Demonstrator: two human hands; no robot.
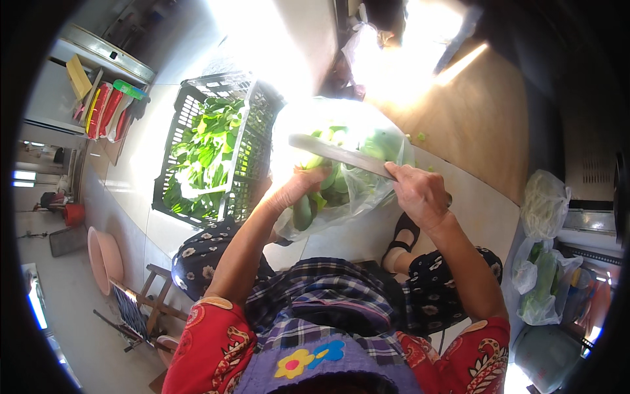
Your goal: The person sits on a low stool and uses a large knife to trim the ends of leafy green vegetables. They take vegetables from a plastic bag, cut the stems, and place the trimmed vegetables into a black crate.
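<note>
My right hand point(422, 193) is closed around the handle of a kitchen knife point(344, 155), whose broad blade points left over an open clear plastic bag point(364, 192). At the blade's left end, my left hand point(306, 184) grips a green vegetable point(312, 160), its kind washed out by glare. Inside the bag lie several green vegetables, and a long dark green one point(304, 213) shows below my left hand. Whether the blade touches the held vegetable cannot be told. Left of the bag, a black plastic crate point(236, 152) holds leafy greens point(204, 152).
Small green scraps point(421, 136) lie on the floor beyond the bag. Tied bags of vegetables point(544, 204) stand at the right. A pink basin point(104, 258) and a folding stool with a wooden frame point(156, 290) are at the left. Strong sunlight whitens the floor ahead.
</note>
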